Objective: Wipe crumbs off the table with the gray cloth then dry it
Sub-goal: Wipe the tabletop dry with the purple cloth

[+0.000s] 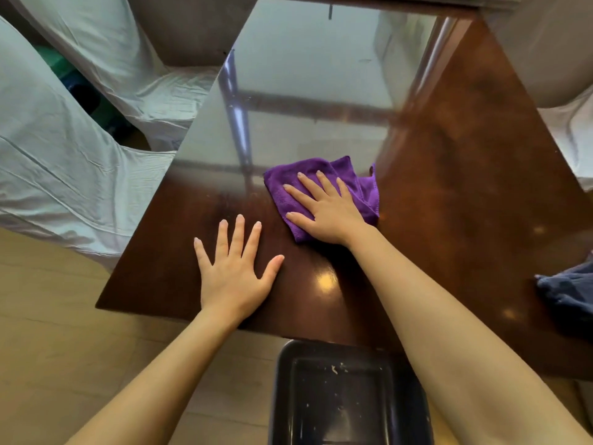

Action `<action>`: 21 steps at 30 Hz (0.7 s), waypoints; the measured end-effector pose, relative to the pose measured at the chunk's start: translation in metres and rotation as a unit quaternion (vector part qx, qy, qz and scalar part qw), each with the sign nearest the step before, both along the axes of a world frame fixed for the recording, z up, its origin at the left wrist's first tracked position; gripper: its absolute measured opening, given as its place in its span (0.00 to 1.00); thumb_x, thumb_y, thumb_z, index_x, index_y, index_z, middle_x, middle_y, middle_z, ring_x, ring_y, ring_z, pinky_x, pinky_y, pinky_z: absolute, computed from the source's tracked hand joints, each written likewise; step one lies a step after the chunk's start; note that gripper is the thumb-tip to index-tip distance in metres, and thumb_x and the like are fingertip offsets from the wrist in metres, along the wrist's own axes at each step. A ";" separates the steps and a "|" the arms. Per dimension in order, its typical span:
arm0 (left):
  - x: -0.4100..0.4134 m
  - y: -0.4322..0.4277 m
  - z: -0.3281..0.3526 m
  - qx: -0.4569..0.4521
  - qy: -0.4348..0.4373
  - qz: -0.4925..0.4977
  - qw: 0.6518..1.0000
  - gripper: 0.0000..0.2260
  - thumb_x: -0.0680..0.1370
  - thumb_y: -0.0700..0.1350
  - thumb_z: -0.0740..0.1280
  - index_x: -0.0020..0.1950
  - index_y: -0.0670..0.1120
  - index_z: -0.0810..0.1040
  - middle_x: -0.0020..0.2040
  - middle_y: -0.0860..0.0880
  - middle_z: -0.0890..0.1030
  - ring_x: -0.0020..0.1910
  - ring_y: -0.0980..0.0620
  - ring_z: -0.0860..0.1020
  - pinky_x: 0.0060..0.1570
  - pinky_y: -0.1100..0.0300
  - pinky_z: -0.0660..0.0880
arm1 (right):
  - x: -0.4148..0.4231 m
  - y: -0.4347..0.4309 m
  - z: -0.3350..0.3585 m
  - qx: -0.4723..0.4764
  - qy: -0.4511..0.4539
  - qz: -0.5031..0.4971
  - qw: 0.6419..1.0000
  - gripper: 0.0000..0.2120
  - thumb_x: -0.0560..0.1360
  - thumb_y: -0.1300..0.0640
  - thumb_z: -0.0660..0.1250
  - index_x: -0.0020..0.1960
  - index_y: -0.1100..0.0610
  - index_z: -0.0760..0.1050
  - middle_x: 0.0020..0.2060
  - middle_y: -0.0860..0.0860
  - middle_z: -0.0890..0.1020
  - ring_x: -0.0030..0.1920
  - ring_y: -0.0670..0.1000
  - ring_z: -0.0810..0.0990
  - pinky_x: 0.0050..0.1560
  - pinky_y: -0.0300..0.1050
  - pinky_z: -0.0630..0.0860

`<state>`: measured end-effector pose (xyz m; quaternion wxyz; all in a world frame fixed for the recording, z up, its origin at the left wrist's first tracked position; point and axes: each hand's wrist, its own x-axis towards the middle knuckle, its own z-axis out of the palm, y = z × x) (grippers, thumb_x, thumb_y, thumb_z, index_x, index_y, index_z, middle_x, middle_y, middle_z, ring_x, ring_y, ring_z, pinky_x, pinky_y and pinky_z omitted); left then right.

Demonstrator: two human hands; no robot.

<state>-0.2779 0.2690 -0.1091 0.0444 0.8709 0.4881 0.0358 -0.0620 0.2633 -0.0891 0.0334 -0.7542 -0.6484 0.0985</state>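
A glossy dark brown wooden table (449, 149) fills the middle of the view. My right hand (324, 208) lies flat, fingers spread, pressing a folded purple cloth (359, 184) onto the tabletop near its centre. My left hand (236, 271) rests flat and empty on the table, fingers apart, just left of and nearer than the cloth. A crumpled gray-blue cloth (568, 297) lies at the table's right edge, away from both hands.
A dark tray (285, 396) with several pale crumbs in it sits below the table's near edge, between my forearms. White-covered chairs (64, 162) stand to the left and at the far right (571, 136). Pale wooden floor lies lower left.
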 end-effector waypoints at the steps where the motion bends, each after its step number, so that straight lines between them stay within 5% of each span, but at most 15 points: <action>1: 0.000 0.000 0.000 -0.002 -0.001 0.000 1.000 0.33 0.70 0.70 0.36 0.73 0.58 0.44 0.77 0.51 0.47 0.76 0.48 0.42 0.70 0.36 0.40 | -0.003 -0.010 0.001 0.001 0.004 -0.002 1.000 0.28 0.74 0.33 0.45 0.72 0.37 0.44 0.77 0.47 0.47 0.76 0.54 0.41 0.72 0.60 0.37; 21: -0.001 0.001 0.003 -0.017 -0.006 -0.002 1.000 0.34 0.70 0.71 0.40 0.74 0.58 0.47 0.77 0.51 0.48 0.76 0.49 0.43 0.70 0.36 0.41 | -0.074 -0.200 0.003 0.020 0.029 -0.057 0.998 0.31 0.74 0.32 0.46 0.73 0.39 0.41 0.77 0.45 0.46 0.75 0.52 0.37 0.73 0.58 0.35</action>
